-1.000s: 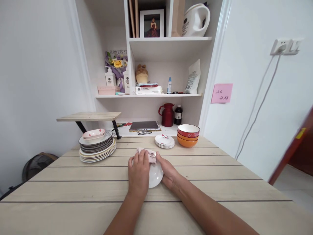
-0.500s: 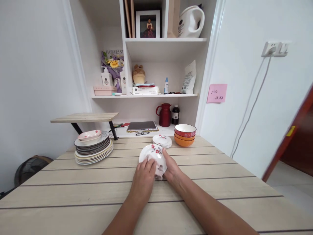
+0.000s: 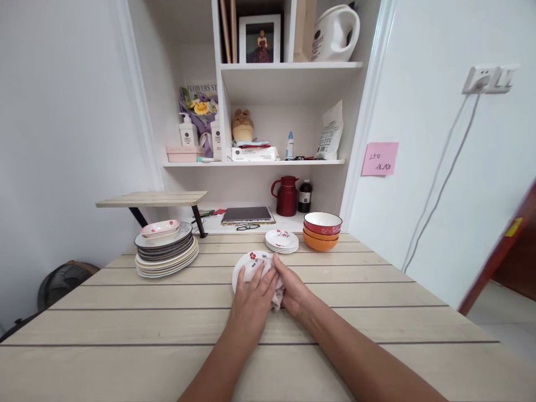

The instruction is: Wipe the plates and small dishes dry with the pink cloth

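Observation:
A small white plate (image 3: 242,268) with red flowers is held tilted above the table, with my right hand (image 3: 295,291) gripping its right edge, thumb on top. Over the plate's face lies my left hand (image 3: 252,301), its fingers pressing a pale pinkish cloth (image 3: 277,298) against the surface. Part of the cloth bunches out between the two hands. Just beyond the plate sits a short stack of matching small plates (image 3: 282,239). Right of that stack stand nested bowls (image 3: 322,228), a red one on top of orange ones.
At the left is a tall stack of plates (image 3: 167,255) with a pink dotted dish (image 3: 159,228) on top, beside a raised wooden stand (image 3: 153,198). Behind the slatted table (image 3: 125,324) are a laptop (image 3: 246,214), glasses (image 3: 248,227), a red jug (image 3: 287,196) and a dark bottle (image 3: 305,196).
My left hand has slid the cloth across the plate toward its right side, fingers more spread. The plate has turned in my right hand. The camera view has shifted slightly.

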### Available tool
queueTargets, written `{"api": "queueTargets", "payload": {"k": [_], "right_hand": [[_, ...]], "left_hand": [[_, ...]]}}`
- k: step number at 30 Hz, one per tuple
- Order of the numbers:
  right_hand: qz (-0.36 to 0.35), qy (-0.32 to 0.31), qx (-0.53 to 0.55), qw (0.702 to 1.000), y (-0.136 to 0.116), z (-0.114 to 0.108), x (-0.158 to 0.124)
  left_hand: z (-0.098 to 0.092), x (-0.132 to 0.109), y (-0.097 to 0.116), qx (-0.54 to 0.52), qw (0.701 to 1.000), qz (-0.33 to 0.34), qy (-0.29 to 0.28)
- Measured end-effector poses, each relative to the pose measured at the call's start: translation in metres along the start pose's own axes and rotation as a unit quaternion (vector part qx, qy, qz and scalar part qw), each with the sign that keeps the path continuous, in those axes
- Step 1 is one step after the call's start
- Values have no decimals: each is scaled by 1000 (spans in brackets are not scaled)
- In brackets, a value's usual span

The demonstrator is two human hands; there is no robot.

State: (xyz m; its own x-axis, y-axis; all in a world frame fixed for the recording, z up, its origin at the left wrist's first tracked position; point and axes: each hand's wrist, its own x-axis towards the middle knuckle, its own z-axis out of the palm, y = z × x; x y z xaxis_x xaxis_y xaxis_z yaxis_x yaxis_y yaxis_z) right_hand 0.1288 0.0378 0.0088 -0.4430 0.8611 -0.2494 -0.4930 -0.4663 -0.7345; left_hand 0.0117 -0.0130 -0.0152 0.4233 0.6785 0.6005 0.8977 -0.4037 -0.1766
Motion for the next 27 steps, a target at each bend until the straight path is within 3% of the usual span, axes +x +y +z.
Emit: {"api": "queueTargets", "payload": {"k": [11,20,27], "right_hand": [[-9,-43,2,999,6,2,3],[-40,12,33,999,9,2,8],[-92,31,126,987,-1,-3,12]], "left_hand": [[2,0,-10,18,992,-124,-35],[-8,0,-22,37,955,-289,-55],[-6,-2,-23,-14,961,-268,-69]]}}
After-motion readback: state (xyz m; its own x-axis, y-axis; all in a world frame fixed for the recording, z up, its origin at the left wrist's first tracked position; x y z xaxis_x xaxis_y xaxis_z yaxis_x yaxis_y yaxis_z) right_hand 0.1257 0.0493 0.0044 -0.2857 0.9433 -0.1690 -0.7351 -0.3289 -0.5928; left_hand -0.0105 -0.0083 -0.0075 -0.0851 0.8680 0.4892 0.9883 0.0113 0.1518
